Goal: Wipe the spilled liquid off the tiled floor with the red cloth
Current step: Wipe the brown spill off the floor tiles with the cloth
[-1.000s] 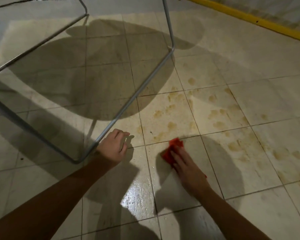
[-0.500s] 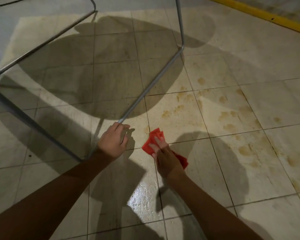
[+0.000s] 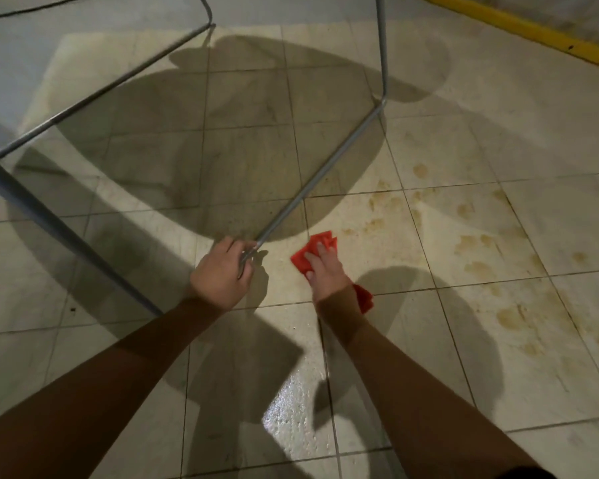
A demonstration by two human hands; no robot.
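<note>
My right hand (image 3: pixel 325 269) presses the red cloth (image 3: pixel 313 252) flat on the tiled floor (image 3: pixel 429 340), fingers spread over it; part of the cloth pokes out by my wrist. Brown patches of spilled liquid (image 3: pixel 471 243) dot the tiles to the right and far right of the cloth. A wet shiny streak (image 3: pixel 291 402) lies on the tile between my forearms. My left hand (image 3: pixel 222 267) is curled around the grey metal table frame (image 3: pixel 312 188) where its low bar meets the floor.
The table's metal legs and glass top (image 3: pixel 83 63) fill the upper left, casting a wide shadow. A yellow strip (image 3: pixel 519 29) runs along the wall base at the top right. Open tiles lie to the right and below.
My right hand has slid the red cloth left and away from me, toward the table frame. My left hand stays on the frame bar.
</note>
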